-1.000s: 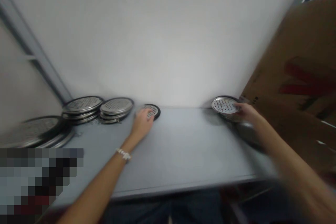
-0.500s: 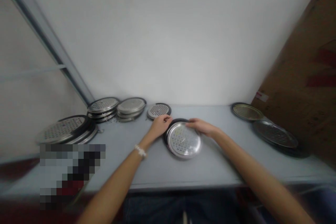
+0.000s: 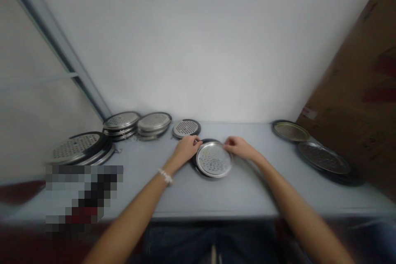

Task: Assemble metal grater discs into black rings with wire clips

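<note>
In front of me is a round silver disc (image 3: 214,160) dotted with small holes, with a black edging along its upper left. It looks like a flat round grater. My left hand (image 3: 187,147) is closed at the disc's upper left rim, fingertips curled on the black edging. At the upper right rim, my right hand (image 3: 237,147) pinches with thumb and fingers together. Blur hides exactly how the fingertips meet the metal. Just behind my left hand lies a smaller-looking perforated disc (image 3: 186,128), also black-edged.
Stacks of similar discs stand at the back left: one stack (image 3: 122,121), a second stack (image 3: 154,123) and a nearer stack (image 3: 81,148). On the right lie a brownish disc (image 3: 291,131) and a plastic-wrapped disc (image 3: 323,157) beside cardboard boxes (image 3: 349,111). A white wall rises behind the grey table (image 3: 247,198).
My right hand has slid from over the disc's top onto its right rim. The disc sits slightly higher and farther left in view. My left hand stays at the left rim.
</note>
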A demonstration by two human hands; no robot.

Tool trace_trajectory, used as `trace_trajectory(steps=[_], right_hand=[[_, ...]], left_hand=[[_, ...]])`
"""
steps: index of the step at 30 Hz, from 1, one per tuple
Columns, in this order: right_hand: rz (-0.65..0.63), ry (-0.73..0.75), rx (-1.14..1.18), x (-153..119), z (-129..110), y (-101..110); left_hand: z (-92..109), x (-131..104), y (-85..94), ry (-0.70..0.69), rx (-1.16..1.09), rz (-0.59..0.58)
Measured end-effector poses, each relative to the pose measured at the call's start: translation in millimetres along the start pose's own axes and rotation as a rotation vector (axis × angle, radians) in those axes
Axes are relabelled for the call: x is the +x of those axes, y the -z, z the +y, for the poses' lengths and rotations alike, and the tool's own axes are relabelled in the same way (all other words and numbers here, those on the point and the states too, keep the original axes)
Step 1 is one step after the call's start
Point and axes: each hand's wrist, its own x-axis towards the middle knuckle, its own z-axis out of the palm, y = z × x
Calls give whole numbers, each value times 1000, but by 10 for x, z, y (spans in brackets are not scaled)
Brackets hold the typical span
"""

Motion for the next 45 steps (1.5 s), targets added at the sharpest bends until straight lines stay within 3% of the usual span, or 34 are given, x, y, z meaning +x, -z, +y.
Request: trace_trajectory(steps=[3,9,16,22,27,33,38,42,45], right_hand=[[-33,33,29,0,7,49],[160,38,101,88,135,126],[422,-154,170,197,411,186],[639,-312,154,236,554,276],[717,-448,71,199,736,423],[696,-537,-16,126,902,504],[649,-487,-141,97,774,413],[603,-253,-352,79,450,282],[313,-7,-222,45,188,145]], left_hand=[[10,-10,31,26,61,16],[-27,-25,95,119,172,50],[-56,-2,14,20,78,120],[-66,16,-38,-61,-12,78],[-89,17,-23,-101,10,69],[-81,17,-3,-112,27,52],[-91,26,2,-125,3,44],[-102,42,-60,-208,-10,40],[-105,42,-127,-245,3,39]])
